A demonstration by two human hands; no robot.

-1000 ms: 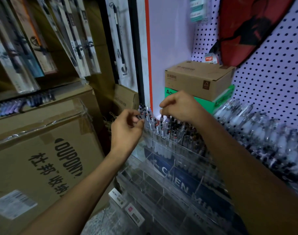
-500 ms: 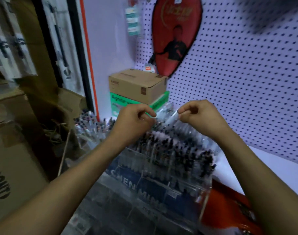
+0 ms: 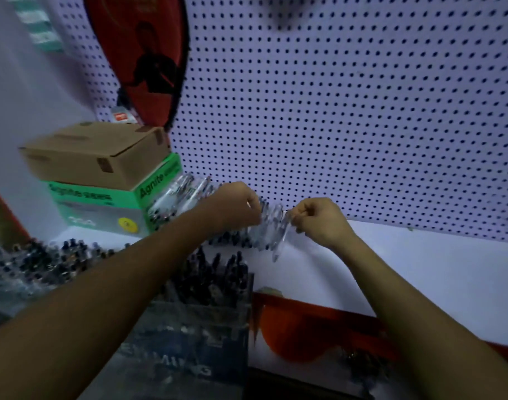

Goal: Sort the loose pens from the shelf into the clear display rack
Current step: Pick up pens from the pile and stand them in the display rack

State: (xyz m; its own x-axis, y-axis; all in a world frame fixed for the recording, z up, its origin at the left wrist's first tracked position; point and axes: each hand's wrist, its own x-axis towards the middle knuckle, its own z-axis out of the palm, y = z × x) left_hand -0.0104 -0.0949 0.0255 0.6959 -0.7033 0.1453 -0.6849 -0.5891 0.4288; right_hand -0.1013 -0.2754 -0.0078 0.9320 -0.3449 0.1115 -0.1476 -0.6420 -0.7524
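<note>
A pile of loose clear pens [image 3: 255, 232] with dark tips lies on the white shelf [image 3: 405, 261] against the pegboard. My left hand [image 3: 235, 204] has its fingers curled into the left part of the pile. My right hand [image 3: 319, 219] pinches a clear pen [image 3: 281, 238] at the pile's right end, and the pen hangs down from the fingers. The clear display rack [image 3: 195, 313], with blue lettering on its front and full of dark-capped pens, stands below my left forearm. The frame is blurred.
A brown cardboard box [image 3: 102, 154] sits on a green and white box [image 3: 108, 203] at the left of the shelf. A red paddle-shaped sign [image 3: 143, 53] hangs on the pegboard [image 3: 348, 111]. A red object [image 3: 310, 333] sits at the shelf's front edge, right of the rack.
The view has swung right and both hands have left the rack's pens for the loose pile on the shelf. My right hand now pinches one pen.
</note>
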